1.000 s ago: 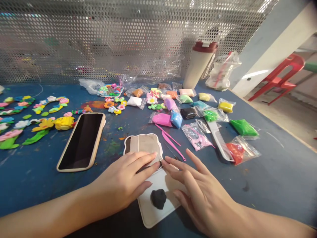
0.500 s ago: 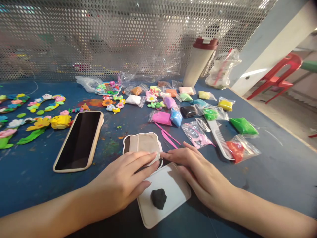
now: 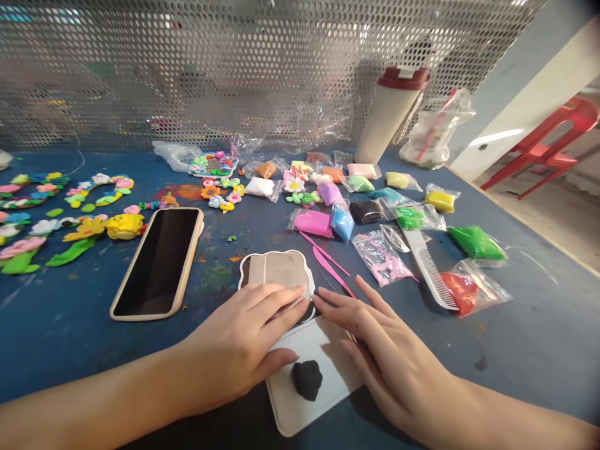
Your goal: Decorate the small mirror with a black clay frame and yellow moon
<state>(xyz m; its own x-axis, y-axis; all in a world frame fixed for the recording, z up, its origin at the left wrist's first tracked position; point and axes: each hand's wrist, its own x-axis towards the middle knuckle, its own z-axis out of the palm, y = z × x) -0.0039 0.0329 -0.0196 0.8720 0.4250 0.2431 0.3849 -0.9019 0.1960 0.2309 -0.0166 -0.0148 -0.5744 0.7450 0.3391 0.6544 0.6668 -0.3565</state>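
Observation:
A wavy-edged mirror (image 3: pixel 276 269) with a white rim lies on the table, touching or close to a white flat board (image 3: pixel 293 415). On the board sits a lump of black clay (image 3: pixel 307 380). My left hand (image 3: pixel 250 331) is open, its fingers stretched over the mirror's lower edge and its thumb over the board. My right hand (image 3: pixel 384 344) is open too, fingers extended, with fingertips at the mirror's lower right corner and the palm side over the board's right edge. Something dark shows on the mirror beneath the left fingertips; I cannot tell if it is clay or reflection.
Pink modelling tools (image 3: pixel 334 272), a grey comb (image 3: pixel 430 269) and several bagged clays (image 3: pixel 315 222) lie beyond my hands. A phone (image 3: pixel 159 262) and clay flowers (image 3: pixel 84 231) are at left. A tumbler (image 3: pixel 391 115) stands before the perforated metal panel (image 3: pixel 210 75).
The view has turned slightly left, so things sit further right. My right hand's fingers have spread a little more. The left hand stays over the mirror's lower edge.

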